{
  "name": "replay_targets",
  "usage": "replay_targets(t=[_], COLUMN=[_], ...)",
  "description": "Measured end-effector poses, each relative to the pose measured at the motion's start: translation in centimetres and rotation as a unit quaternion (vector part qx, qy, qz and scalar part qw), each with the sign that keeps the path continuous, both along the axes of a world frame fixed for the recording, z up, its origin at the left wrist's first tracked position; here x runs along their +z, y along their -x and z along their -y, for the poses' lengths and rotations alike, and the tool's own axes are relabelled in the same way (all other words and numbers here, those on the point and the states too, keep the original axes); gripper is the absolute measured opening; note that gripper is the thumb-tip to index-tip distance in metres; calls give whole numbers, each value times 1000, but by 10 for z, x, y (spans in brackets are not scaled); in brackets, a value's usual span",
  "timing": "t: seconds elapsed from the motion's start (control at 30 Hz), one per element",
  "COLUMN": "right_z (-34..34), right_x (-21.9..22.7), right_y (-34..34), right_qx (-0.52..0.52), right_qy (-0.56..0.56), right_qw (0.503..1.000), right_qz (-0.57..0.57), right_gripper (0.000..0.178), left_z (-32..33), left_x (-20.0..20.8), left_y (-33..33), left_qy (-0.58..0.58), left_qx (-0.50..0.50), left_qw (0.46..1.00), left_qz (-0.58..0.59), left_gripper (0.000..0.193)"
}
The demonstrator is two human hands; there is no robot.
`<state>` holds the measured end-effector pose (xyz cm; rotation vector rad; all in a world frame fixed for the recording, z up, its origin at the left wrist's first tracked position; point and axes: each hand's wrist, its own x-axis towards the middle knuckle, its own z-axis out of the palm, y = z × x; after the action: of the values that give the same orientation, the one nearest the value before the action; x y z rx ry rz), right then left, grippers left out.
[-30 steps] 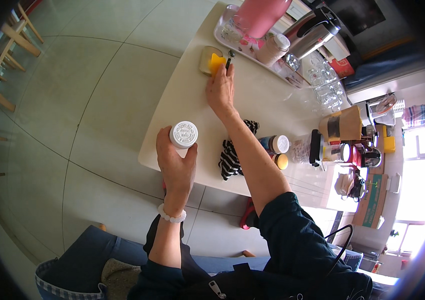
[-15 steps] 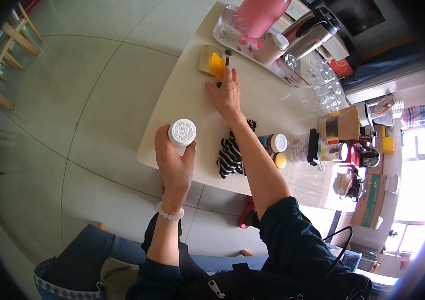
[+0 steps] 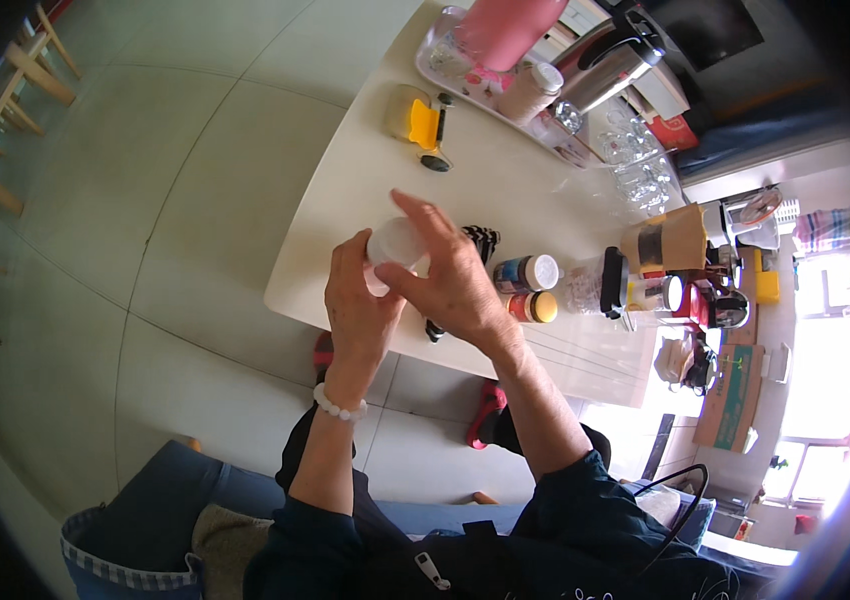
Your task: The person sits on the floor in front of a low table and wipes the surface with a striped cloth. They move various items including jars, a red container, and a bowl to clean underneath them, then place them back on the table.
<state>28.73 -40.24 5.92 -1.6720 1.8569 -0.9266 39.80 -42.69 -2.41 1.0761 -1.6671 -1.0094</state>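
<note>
My left hand [image 3: 360,310] is wrapped round a white plastic bottle [image 3: 395,243] above the near left part of the table. Over the bottle's top is my right hand [image 3: 450,285], thumb at the lid's edge and fingers curving past its far side, closing on it; slight blur softens the lid. Partly hidden behind my right hand lies a black-and-white striped cloth [image 3: 482,240]. To its right two small jars, one white-lidded [image 3: 542,272] and one yellow-lidded [image 3: 543,307], lie or stand close together.
Farther along the table [image 3: 345,190] are a yellow piece [image 3: 425,124] by a clear glass container and a roller with dark oval ends [image 3: 435,162]. A floral tray [image 3: 435,62] bears a pink jug [image 3: 510,30]. Glass cups [image 3: 635,160] and a steel thermos [image 3: 605,70] stand at right.
My right hand has come back from the yellow piece and the roller to the bottle's lid. The left hand still holds the bottle, now slightly farther right.
</note>
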Motion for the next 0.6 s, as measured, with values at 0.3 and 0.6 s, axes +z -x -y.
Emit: replay_targets(t=[0.3,0.6], right_z=[-12,-46], right_x=[6,-17], right_y=[7,-11], right_qx=[-4,-114], right_qy=[12,56], right_qw=[1000,988], right_qz=[-18,-90], right_gripper=[59,72], left_z=[-2,0], left_x=[7,5], left_y=[7,5], left_qy=[41,-32], left_qx=[-59,-46], left_qw=[997,995], left_qz=[-33,-83], left_gripper=[57,51])
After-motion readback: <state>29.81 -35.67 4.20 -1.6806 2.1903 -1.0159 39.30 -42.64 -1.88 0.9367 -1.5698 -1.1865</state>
